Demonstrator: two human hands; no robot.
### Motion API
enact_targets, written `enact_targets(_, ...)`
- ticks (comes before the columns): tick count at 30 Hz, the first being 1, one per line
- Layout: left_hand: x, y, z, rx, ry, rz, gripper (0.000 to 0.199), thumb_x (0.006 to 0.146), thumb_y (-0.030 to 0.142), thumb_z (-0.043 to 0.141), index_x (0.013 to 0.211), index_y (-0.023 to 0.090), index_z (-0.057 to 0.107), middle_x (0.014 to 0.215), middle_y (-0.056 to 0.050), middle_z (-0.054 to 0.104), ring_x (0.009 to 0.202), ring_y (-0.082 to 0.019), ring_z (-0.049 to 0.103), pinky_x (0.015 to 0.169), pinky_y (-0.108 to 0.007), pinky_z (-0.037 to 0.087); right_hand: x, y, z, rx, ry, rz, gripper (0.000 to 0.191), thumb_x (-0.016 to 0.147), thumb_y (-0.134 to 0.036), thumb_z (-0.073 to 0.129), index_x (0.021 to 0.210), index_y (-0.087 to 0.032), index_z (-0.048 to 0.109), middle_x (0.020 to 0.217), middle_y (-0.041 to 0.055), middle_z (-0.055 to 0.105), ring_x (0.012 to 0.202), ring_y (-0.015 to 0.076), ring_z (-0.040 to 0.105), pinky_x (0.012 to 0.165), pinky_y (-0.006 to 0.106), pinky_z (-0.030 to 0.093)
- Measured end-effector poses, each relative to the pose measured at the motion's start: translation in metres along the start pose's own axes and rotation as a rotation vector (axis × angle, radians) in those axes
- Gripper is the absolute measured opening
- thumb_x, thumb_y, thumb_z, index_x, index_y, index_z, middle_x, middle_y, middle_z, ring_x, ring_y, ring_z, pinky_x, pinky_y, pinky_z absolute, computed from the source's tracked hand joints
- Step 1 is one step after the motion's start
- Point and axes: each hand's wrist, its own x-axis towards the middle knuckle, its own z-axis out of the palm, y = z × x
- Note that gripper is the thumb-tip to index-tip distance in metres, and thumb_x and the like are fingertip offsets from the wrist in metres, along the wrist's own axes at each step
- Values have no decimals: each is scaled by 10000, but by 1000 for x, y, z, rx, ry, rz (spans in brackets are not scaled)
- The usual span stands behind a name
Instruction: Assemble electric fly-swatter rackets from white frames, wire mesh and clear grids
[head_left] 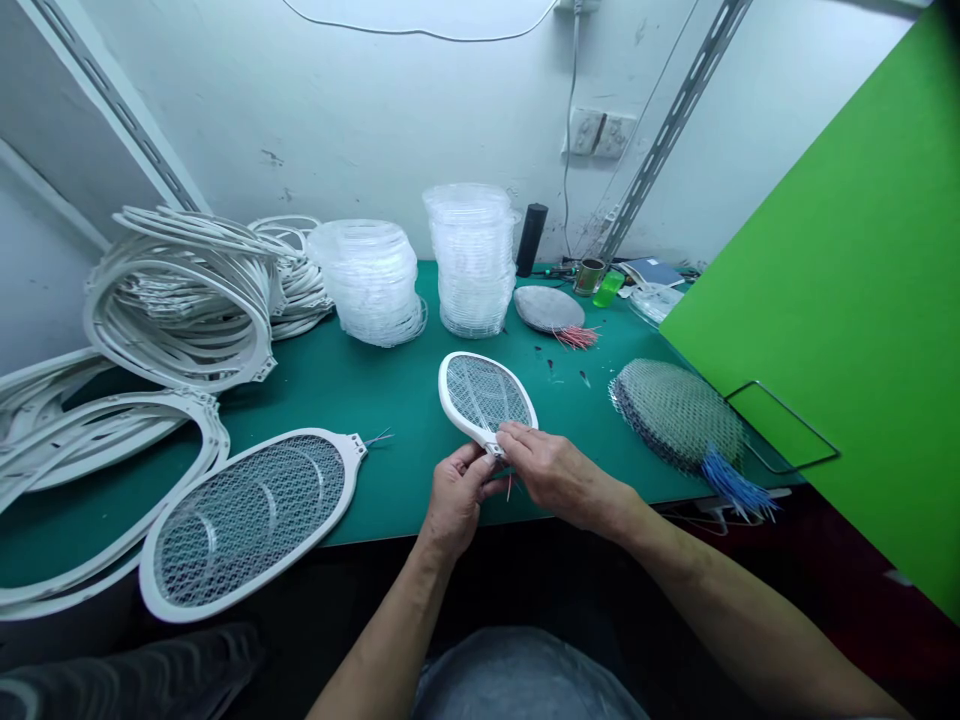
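Observation:
A mosquito swatter head, white-framed with metal mesh inside, is tilted up in front of me over the table's front part. My left hand grips its narrow neck from below, thumb against the neck. On the right side of that neck, the fingers of my right hand are closed on the frame's lower edge. A short red wire hangs below the neck between my hands. To the left lies another meshed swatter head with thin wires at its neck.
White oval frames are heaped at left. Two stacks of clear plastic rings stand near the wall. Mesh pieces with red wires and with blue wires lie right of centre. A green panel slants in at right, beside a metal wire loop.

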Motion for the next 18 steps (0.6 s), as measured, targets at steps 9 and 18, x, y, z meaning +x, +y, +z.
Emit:
enact_targets(9,1,8,-10,-51,13,-121,327,760,277,855,1033,115,778,1038,-136,783,938,-236,741,829,-347,605,-4,-4,12,-189,20,-75,378,906,26,414,1240,-36,578,1220,255,678,1214,339,648,1068,466,543)
enact_targets(18,0,5,-17,14,41,-135,353,722,265,851,1022,95,777,1001,-138,781,899,-237,740,846,-365,600,-13,-3,36,-411,30,-176,403,944,-31,419,1307,91,546,1266,336,649,1231,379,642,1031,500,564)
